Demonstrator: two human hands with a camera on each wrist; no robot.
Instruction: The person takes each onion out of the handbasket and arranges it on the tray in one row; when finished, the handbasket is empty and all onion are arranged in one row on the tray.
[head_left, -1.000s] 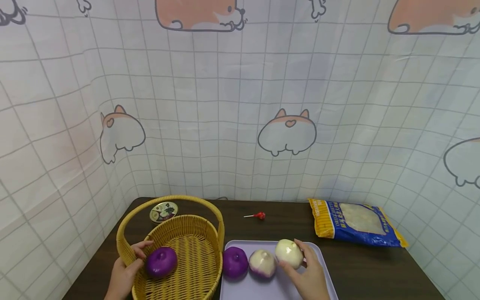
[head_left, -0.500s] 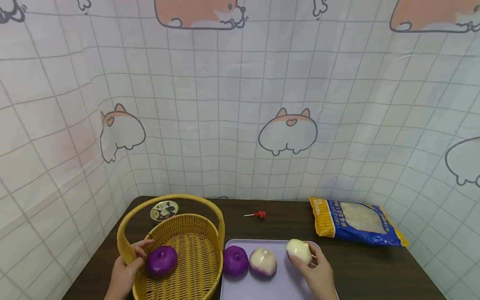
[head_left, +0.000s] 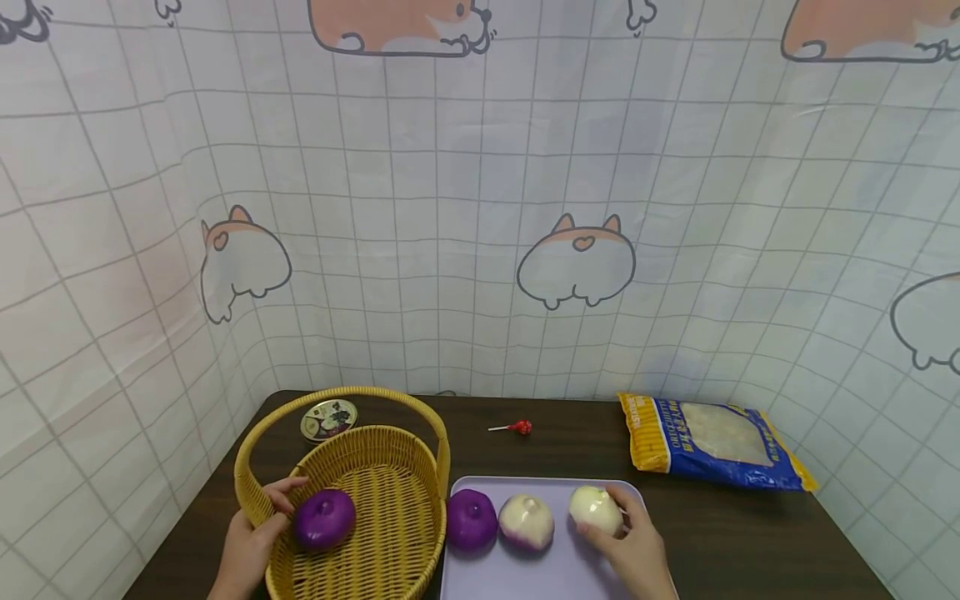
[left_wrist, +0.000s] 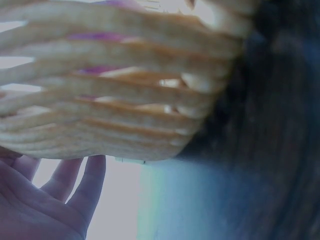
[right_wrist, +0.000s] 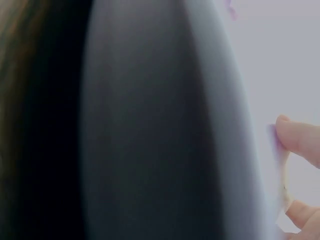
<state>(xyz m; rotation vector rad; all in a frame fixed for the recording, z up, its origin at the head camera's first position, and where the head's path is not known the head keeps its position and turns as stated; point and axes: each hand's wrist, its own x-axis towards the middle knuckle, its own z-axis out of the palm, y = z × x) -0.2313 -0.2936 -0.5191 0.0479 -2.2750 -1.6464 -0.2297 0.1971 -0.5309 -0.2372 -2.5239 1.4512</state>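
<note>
In the head view my left hand (head_left: 251, 537) grips the left rim of a yellow wicker basket (head_left: 393, 500), its fingers reaching over the edge near the foot of the handle. Inside that basket lies a shiny purple onion (head_left: 325, 519). My right hand (head_left: 633, 542) holds a white onion (head_left: 595, 511) over the right side of a pale lilac tray (head_left: 540, 575), thumb on the near side and fingers behind it. Left of it on the tray sit a white onion with a purple base (head_left: 527, 522) and another purple onion (head_left: 471, 521). The left wrist view shows the basket's weave (left_wrist: 110, 115) above my fingers.
A round patterned tin (head_left: 328, 421) stands behind the basket on the dark table (head_left: 570, 437). A red lollipop (head_left: 521, 427) lies at the back middle. To the right rests a blue and yellow pasta bag (head_left: 716, 442). A gridded curtain (head_left: 450, 275) surrounds the table.
My right hand has carried the white onion rightward, away from the other onions, then lowered it slightly towards the tray while turning it. The left hand and the basket stay in place.
</note>
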